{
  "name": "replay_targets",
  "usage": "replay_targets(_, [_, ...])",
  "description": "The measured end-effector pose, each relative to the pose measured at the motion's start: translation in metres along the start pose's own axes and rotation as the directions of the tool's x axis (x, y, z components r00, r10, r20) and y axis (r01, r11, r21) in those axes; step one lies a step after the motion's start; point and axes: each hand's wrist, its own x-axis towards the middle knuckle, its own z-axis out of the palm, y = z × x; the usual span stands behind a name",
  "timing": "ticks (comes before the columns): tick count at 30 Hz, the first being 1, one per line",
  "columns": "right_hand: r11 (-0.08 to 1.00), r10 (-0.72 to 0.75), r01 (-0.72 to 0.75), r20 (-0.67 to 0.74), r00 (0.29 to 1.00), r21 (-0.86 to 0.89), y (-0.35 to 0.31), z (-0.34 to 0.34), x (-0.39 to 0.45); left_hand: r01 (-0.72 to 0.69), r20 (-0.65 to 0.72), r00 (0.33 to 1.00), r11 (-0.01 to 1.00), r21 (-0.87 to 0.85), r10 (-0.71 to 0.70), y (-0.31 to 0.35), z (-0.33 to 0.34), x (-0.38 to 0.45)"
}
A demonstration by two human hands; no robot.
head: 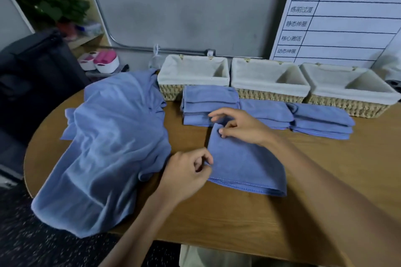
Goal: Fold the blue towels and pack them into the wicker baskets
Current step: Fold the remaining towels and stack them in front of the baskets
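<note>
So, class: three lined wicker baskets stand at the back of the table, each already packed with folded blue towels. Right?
Not quite. The head view shows all three wicker baskets empty; the folded blue towels are stacked on the table in front of them.
</note>
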Motion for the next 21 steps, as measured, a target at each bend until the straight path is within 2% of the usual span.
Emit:
replay_targets(2, [0.994,-0.032,0.04,-0.079,0.996,0.104,0.005,-0.003,-0.01,-0.04,-0.033,0.999,0.999,0.036,0.042,0.002,0.004,0.002])
replay_targets(4, [0.992,-0.064,0.078,-0.144,0.988,0.098,0.011,-0.011,-0.024,-0.076,-0.061,0.995,0.995,0.062,0.08,0.006,0.007,0.005])
replay_targets(7, [0.985,-0.128,0.112,-0.122,0.984,-0.128,0.03,-0.027,-0.053,-0.217,-0.032,0.974,0.965,0.146,0.223,0.016,0.021,0.01])
replay_targets(9, [0.956,-0.167,0.137,-0.097,0.981,-0.261,0.046,-0.037,-0.076,-0.309,0.063,0.951,0.935,0.173,0.302,0.03,0.034,0.014])
replay_targets(11, [0.92,-0.209,0.145,-0.14,0.968,-0.364,0.062,-0.046,-0.1,-0.367,0.133,0.928,0.911,0.189,0.347,0.044,0.048,0.018])
replay_targets(13, [0.889,-0.234,0.114,-0.227,0.945,-0.444,0.076,-0.053,-0.125,-0.387,0.151,0.92,0.898,0.209,0.362,0.055,0.06,0.021])
replay_targets(17, [0.829,-0.186,-0.069,-0.391,0.902,-0.554,0.094,-0.058,-0.174,-0.416,0.161,0.908,0.88,0.228,0.387,0.081,0.081,0.021])
replay_targets(21, [0.826,-0.172,-0.144,-0.487,0.856,-0.545,0.096,-0.051,-0.204,-0.48,0.188,0.876,0.843,0.244,0.445,0.098,0.096,0.015])
